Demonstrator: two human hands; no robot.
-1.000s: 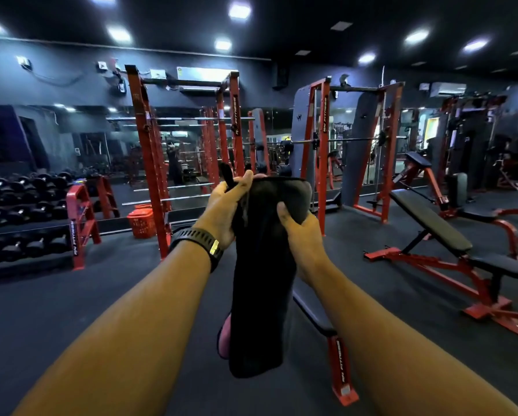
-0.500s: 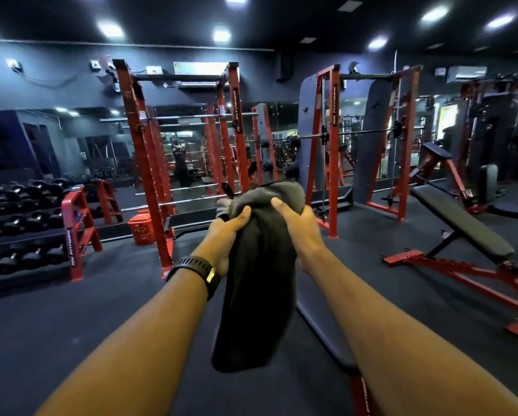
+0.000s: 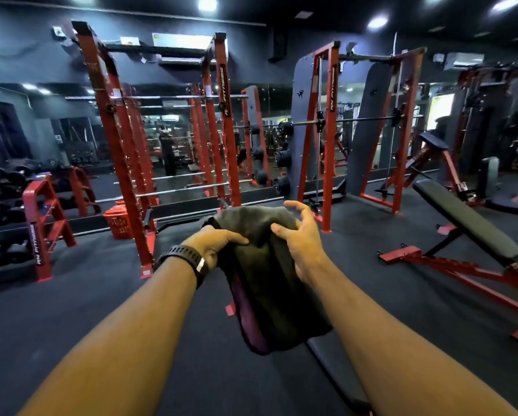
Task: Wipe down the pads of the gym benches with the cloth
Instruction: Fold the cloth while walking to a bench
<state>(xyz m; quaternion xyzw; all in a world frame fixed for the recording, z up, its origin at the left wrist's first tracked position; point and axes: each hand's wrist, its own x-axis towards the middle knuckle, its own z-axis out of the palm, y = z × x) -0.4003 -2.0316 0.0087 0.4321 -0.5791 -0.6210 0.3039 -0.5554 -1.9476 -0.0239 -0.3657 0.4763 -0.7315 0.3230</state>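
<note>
— Where is the cloth?

— The cloth [image 3: 269,283] hangs in the air in front of the person. It is folded and dark grey (a purple edge shows low on its left side), and both hands hold it at the top.

— How do the fingers sit?

— The left hand [image 3: 215,244] grips the cloth's upper left, thumb clamped across the front and fingers tucked out of sight behind. The right hand [image 3: 302,247] takes the upper right, thumb pressed on the front and fingers arched round the top edge in a looser hold.

— And the benches?

— One pad [image 3: 334,373] lies below the cloth, its far part hidden behind it. Whether the cloth's lower end touches it, I cannot tell. A second bench [image 3: 467,223], pad tilted, stands well to the cloth's right.

— Anything else?

— A watch [image 3: 188,259] on the left wrist, just left of the cloth. A red rack [image 3: 122,163] and a red crate [image 3: 118,222] stand beyond the cloth, to its left.
</note>
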